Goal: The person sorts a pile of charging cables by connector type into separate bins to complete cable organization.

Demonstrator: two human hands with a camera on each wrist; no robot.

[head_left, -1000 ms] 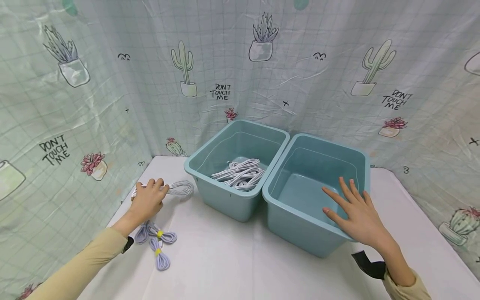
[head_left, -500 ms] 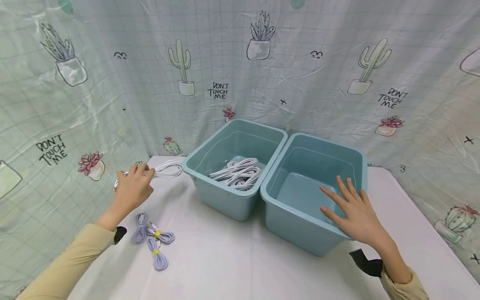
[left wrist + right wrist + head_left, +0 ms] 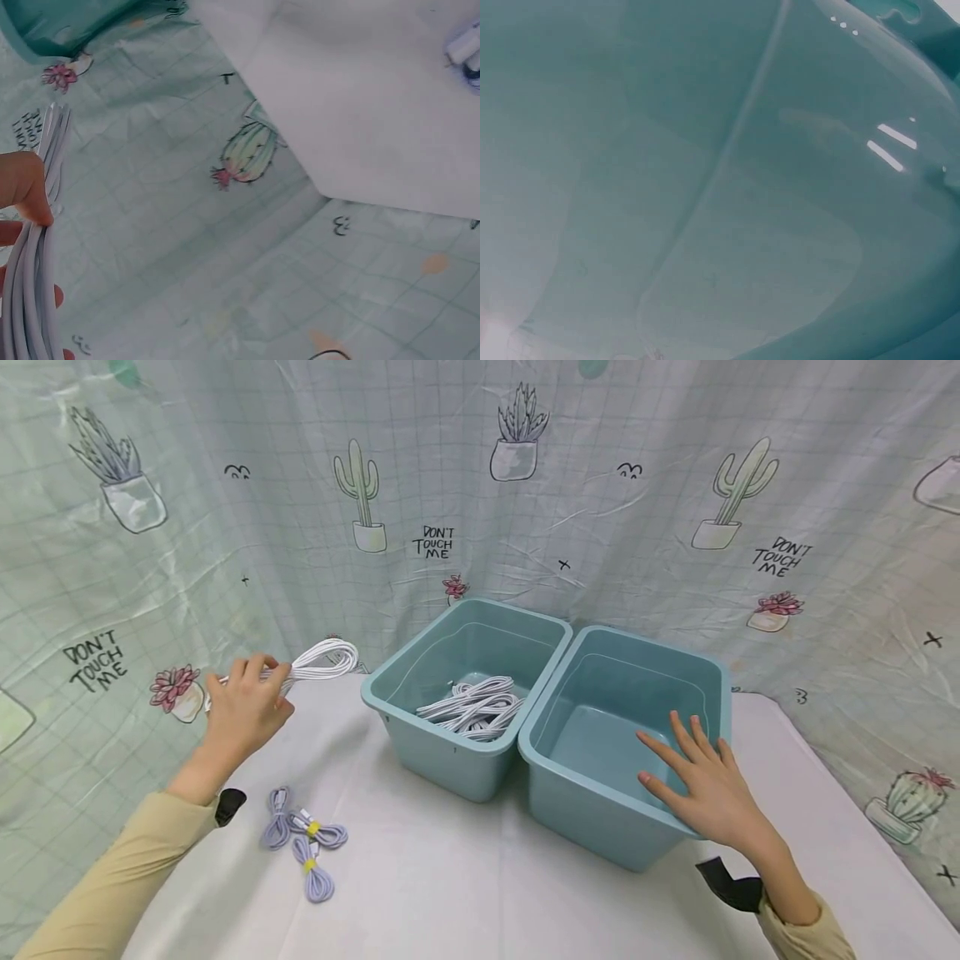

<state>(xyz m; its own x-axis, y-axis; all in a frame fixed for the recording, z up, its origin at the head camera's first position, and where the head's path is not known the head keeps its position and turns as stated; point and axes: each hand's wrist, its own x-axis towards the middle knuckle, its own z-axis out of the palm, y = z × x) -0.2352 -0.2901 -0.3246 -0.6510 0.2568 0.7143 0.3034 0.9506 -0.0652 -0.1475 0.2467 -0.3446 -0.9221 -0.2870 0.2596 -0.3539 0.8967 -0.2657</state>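
My left hand (image 3: 243,710) grips a coiled white cable (image 3: 318,660) and holds it in the air above the table's left side, left of the left teal bin (image 3: 420,743). The left wrist view shows the white cable (image 3: 37,300) running between my fingers (image 3: 22,187). That bin holds several more white cables (image 3: 476,706). My right hand (image 3: 705,785) lies flat with fingers spread on the near rim of the right teal bin (image 3: 585,810), whose inside (image 3: 720,195) shows nothing in it.
Bundled lilac cables (image 3: 307,843) with yellow ties lie on the white table (image 3: 450,893) near my left forearm. A cactus-print curtain (image 3: 525,485) closes off the back and both sides.
My left hand has lifted the white cable off the table and carried it up and to the left. The right hand has stayed on the right bin.
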